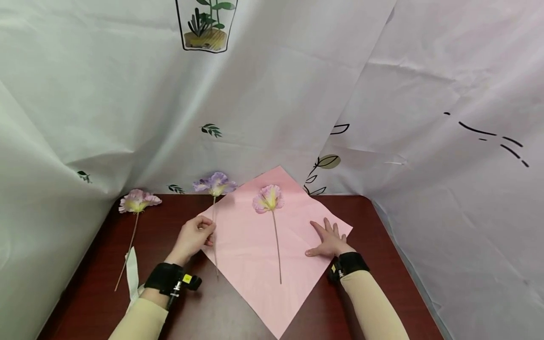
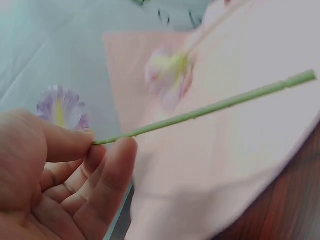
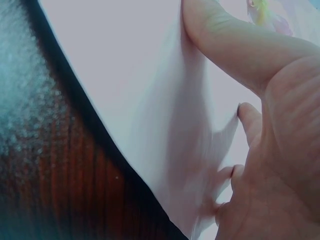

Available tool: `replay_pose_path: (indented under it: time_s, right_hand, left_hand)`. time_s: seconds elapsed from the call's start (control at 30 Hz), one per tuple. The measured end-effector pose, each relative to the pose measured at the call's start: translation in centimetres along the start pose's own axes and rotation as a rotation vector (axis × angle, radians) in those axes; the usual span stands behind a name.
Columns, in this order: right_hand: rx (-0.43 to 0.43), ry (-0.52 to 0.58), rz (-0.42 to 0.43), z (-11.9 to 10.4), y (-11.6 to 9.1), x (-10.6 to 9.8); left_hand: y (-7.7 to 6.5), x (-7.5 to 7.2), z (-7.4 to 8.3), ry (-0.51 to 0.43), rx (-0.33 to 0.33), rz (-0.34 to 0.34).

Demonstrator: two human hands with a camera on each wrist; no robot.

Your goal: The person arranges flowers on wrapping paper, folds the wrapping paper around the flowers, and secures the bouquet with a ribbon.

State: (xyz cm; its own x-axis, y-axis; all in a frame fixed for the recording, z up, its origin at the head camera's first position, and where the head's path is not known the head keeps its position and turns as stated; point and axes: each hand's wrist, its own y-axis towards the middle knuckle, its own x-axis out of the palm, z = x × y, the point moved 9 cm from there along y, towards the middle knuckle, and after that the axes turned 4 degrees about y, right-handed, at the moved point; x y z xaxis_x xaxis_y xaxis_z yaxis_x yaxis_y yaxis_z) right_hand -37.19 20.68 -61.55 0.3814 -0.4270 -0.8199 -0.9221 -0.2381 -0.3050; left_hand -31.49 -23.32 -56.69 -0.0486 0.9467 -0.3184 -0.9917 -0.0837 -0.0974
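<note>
My left hand (image 1: pixel 193 238) pinches the green stem (image 2: pixel 210 110) of a purple artificial flower (image 1: pixel 216 184) between thumb and fingers. That flower is upright in the head view, over the left corner of a pink sheet of wrapping paper (image 1: pixel 250 250). On the sheet's middle lies a pink flower (image 1: pixel 268 198) with its stem pointing toward me. With fingers spread, my right hand (image 1: pixel 329 241) rests on the right part of the sheet. The right wrist view shows its thumb (image 3: pixel 225 40) and fingertips touching the paper.
Another pink flower (image 1: pixel 138 202) lies at the table's left side, its stem beside a white strip (image 1: pixel 132 271) partly hidden by my left forearm. The sheet lies cornerwise on a dark red wooden table (image 1: pixel 391 293). White printed cloth (image 1: pixel 272 104) hangs behind and along both sides.
</note>
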Motion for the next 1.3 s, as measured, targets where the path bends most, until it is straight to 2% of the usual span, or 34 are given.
replay_pose_path:
  time_s: [0.1,0.2,0.4,0.6,0.8,1.3]
  right_hand:
    - [-0.004,-0.003,0.010,-0.3,-0.2,-0.3]
    - [0.006,-0.008,0.003,-0.2,-0.1,-0.2]
    - [0.018,-0.022,-0.005,0.2,0.2,0.0]
    - [0.007,-0.017,0.005,-0.3,-0.1,-0.4]
    - [0.020,-0.053,-0.009,-0.1,-0.1,-0.2]
    - [0.038,-0.026,-0.021,0.4,0.1,0.1]
  left_hand:
    - [-0.2,2.4,0.5,-0.100,-0.020,-0.016]
    - [-0.3,4.9,1.0,-0.150,-0.018,-0.041]
    - [-0.4,9.5,2.0,-0.158,0.025,-0.109]
    - [-0.1,12.7,2.1,-0.158,0.028,-0.162]
    - [0.4,14.5,1.7,-0.172,0.015,-0.177]
    - [1.6,16.2,1.6,-0.194,-0.010,-0.147]
